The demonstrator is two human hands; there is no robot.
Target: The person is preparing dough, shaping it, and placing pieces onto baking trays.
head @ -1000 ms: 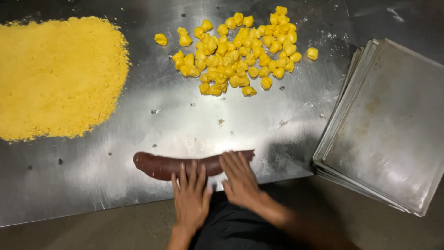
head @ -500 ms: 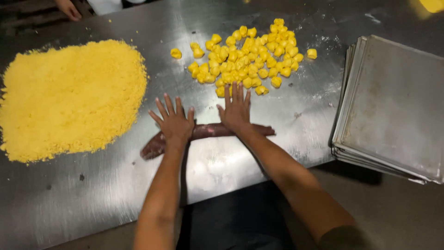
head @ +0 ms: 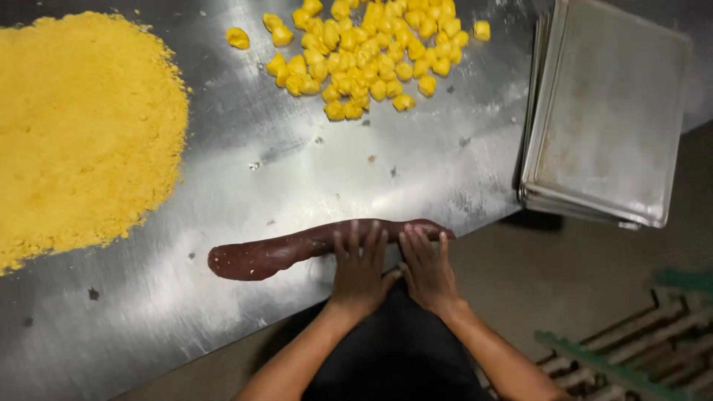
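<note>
You are pressing left hand (head: 362,271) and right hand (head: 426,269), fingers spread flat, pinching nothing, on brown dough roll (head: 297,249), lower centre. Looking soft, dense, tacky; handle mid-length, underneath.

No pkgs, labels, signs or screens in view.

Dough roll (head: 297,249) between crumb heap (head: 82,126) and trays (head: 605,111)
</note>
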